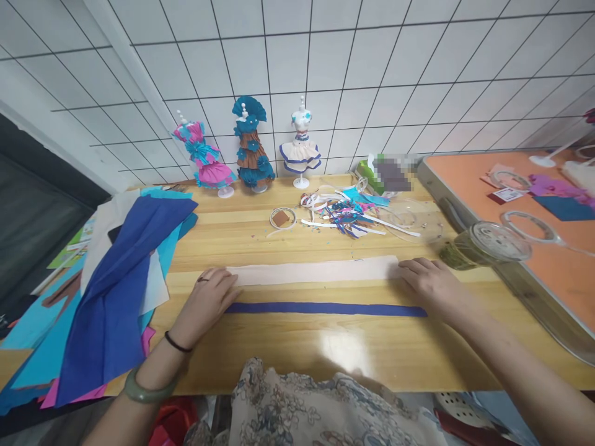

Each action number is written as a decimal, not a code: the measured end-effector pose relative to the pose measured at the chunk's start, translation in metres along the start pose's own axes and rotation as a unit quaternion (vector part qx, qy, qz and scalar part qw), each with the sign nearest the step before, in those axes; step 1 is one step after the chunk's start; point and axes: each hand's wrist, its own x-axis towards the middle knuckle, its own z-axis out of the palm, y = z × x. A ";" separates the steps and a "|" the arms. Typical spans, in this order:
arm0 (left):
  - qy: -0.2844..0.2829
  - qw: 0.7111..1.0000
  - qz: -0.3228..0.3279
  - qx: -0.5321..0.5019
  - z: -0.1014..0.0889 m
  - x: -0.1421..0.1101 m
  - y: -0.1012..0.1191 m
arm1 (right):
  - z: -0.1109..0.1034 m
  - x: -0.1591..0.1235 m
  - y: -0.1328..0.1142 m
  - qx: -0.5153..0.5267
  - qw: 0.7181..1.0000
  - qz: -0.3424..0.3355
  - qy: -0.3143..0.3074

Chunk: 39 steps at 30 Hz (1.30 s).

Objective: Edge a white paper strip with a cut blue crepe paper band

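Observation:
A long cream paper strip (316, 271) lies across the wooden table (297, 353). Just in front of it lies a narrow dark blue strip (325, 308). My left hand (207, 301) rests flat on the left ends of both strips, fingers stretched out. My right hand (430, 285) lies flat on the right ends, fingers also extended. Neither hand grips anything.
A pile of blue, cyan, white and pink paper sheets (116, 291) covers the table's left. Three small mannequins in paper dresses (253, 145) stand by the tiled wall. Paper scraps (346, 214), a tape roll (282, 218) and a glass jar (483, 244) lie behind. An orange table (534, 235) adjoins on the right.

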 end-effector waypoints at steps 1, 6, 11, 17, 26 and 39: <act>0.007 1.000 0.008 -0.004 0.002 0.004 0.005 | -0.001 0.003 -0.005 0.015 1.000 0.008 0.002; -0.007 0.996 0.089 -0.026 0.019 0.029 0.042 | -0.003 0.031 -0.049 0.135 0.991 0.013 0.016; -0.040 0.992 0.117 -0.031 0.035 0.040 0.066 | 0.012 0.050 -0.090 0.211 0.977 -0.021 -0.005; -0.062 0.992 0.102 -0.026 0.038 0.033 0.066 | 0.030 0.045 -0.093 0.209 0.976 -0.034 -0.040; -0.072 0.997 0.037 -0.012 0.035 0.020 0.050 | 0.026 0.045 -0.095 0.218 0.975 -0.020 -0.043; -0.081 0.995 -0.056 -0.009 0.033 0.001 0.029 | 0.026 0.045 -0.088 0.275 0.960 0.047 -0.024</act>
